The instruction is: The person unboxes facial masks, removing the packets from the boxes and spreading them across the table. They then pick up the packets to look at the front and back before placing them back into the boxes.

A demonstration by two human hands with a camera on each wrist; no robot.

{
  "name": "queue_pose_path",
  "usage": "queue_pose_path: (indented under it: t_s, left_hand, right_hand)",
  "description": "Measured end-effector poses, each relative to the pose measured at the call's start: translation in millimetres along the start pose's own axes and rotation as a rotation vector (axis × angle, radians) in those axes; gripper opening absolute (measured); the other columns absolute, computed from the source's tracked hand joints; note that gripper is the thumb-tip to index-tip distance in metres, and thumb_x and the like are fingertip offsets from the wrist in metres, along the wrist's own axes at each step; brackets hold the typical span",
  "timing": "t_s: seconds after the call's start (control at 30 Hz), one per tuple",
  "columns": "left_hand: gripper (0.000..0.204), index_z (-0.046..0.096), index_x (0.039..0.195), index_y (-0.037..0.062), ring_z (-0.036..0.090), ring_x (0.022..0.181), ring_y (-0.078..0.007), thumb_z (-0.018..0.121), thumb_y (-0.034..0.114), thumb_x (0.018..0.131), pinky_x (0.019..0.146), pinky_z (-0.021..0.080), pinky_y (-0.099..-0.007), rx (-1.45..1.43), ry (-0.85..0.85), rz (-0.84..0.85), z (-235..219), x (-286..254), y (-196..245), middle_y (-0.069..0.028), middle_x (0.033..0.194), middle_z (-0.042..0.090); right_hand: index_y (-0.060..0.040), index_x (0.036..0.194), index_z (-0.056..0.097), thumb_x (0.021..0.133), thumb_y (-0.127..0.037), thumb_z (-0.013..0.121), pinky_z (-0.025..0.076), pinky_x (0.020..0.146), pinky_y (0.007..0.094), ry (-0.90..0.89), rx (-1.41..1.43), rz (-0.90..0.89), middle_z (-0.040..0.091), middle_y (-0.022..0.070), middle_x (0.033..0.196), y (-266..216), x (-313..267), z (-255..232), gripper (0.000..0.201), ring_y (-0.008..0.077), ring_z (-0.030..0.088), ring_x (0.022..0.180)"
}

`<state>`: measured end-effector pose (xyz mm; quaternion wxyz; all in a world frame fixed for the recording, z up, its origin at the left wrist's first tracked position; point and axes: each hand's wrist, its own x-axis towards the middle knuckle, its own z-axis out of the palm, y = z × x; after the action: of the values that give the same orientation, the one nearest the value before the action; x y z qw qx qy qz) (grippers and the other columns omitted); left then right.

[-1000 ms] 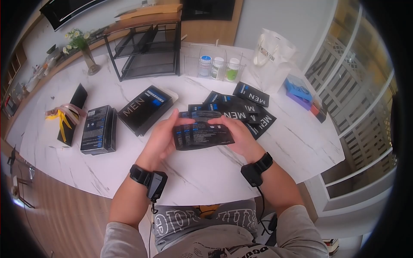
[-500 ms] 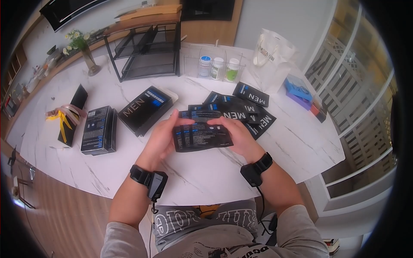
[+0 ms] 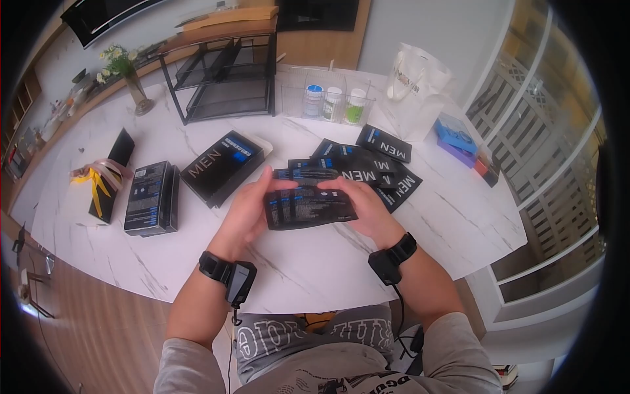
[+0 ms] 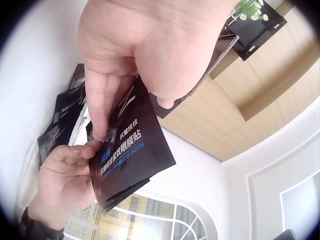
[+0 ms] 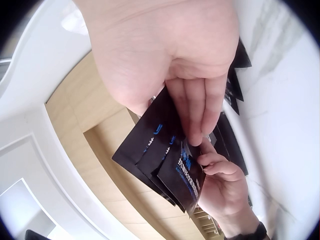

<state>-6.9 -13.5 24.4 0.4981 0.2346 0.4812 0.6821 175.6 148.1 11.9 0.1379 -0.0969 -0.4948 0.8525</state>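
Note:
Between my two hands is a small stack of black eye patch sachets (image 3: 308, 209), held up in front of me with the printed back towards the head camera. My left hand (image 3: 244, 213) grips the left end, thumb on the near face and fingers behind. At the other end my right hand (image 3: 369, 207) pinches the stack in the same way. In the right wrist view the sachets (image 5: 172, 167) fan apart in layers. The left wrist view shows the front sachet (image 4: 135, 150) with white and blue print. Just beyond the hands lies a pile of similar sachets (image 3: 354, 157).
Left of the hands lie a black MEN box (image 3: 220, 167), more black boxes (image 3: 147, 197) and a ribboned box (image 3: 98, 180). Further back stand a black rack (image 3: 226, 82), a clear organizer (image 3: 292, 98) with bottles, and a white bag (image 3: 420, 85). Small coloured boxes (image 3: 456, 138) sit at right.
The sachet stack tilts slightly in the hands and comes back to nearly the same angle. Both hands keep their grip and place; the things on the table have not moved.

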Motion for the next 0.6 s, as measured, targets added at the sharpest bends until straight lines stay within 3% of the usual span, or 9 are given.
queue_pose_path:
  t_s: [0.6]
  left_hand:
    - [0.069, 0.067, 0.110, -0.0055, 0.071, 0.089, -0.0201, 0.027, 0.051, 0.106, 0.080, 0.060, -0.0312, 0.052, -0.005, 0.009, 0.7, -0.5, 0.7, -0.0153, 0.104, 0.070]
  right_hand:
    - [0.0065, 0.123, 0.059, 0.106, -0.030, 0.043, 0.052, 0.095, 0.0342, 0.005, -0.002, 0.010, 0.065, 0.0130, 0.117, 0.0, 0.1, -0.7, 0.043, 0.0189, 0.066, 0.105]
